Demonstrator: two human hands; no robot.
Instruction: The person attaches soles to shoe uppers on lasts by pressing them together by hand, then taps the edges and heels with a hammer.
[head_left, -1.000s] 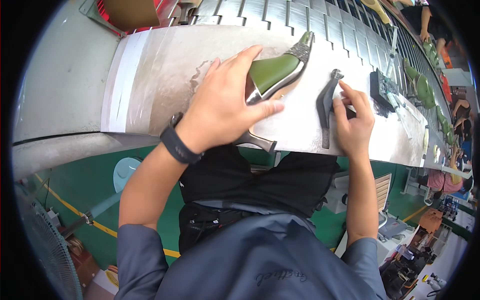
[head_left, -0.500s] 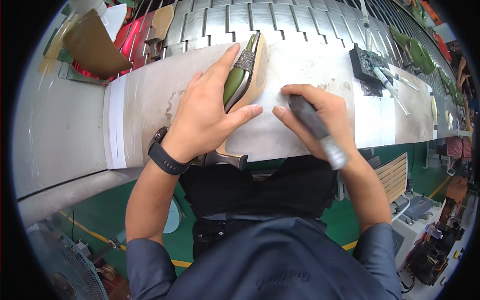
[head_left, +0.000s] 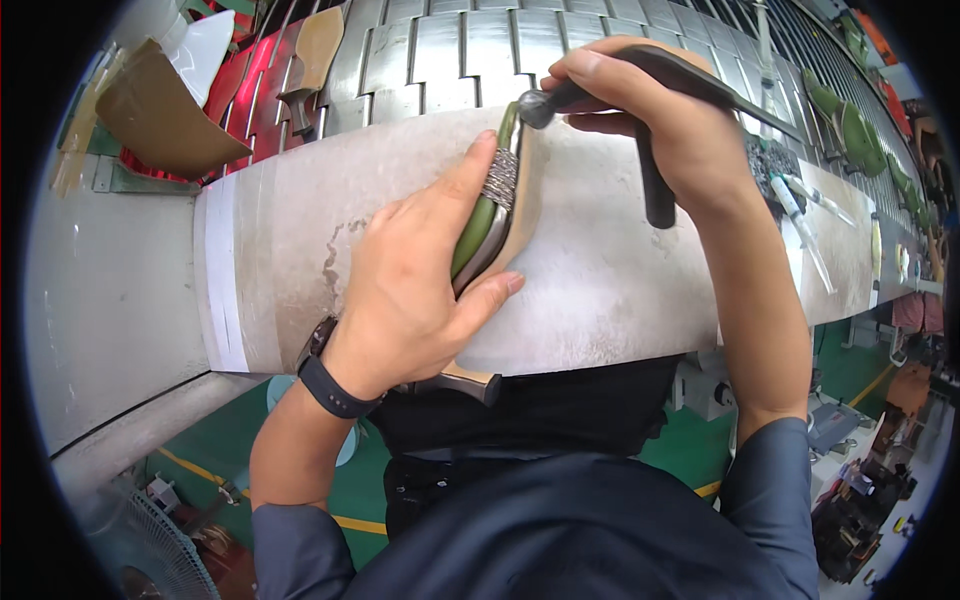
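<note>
A green high-heeled shoe (head_left: pixel 470 243) with a glittering strap band and a tan sole lies on its side on the pale bench top. My left hand (head_left: pixel 415 270) is wrapped over it, fingers along the green upper and thumb by the sole; the palm hides the middle. The shoe's heel (head_left: pixel 468 384) sticks out below my wrist at the bench's near edge. In my closed right hand (head_left: pixel 670 120) is a dark hammer (head_left: pixel 690 75). Its round metal face sits at the pointed toe; whether it touches I cannot tell.
Beyond the bench (head_left: pixel 620 290) runs a slatted metal conveyor (head_left: pixel 430 50). A tan sole-shaped piece (head_left: pixel 318 48) lies there at far left, near a brown curved sheet (head_left: pixel 165 115). Syringes (head_left: pixel 800 230) lie at right, and green shoe parts (head_left: pixel 845 125) stand farther back.
My right hand has moved up and turned the hammer, bringing its round face to the shoe's toe. My left hand keeps its hold on the shoe. The view has shifted slightly.
</note>
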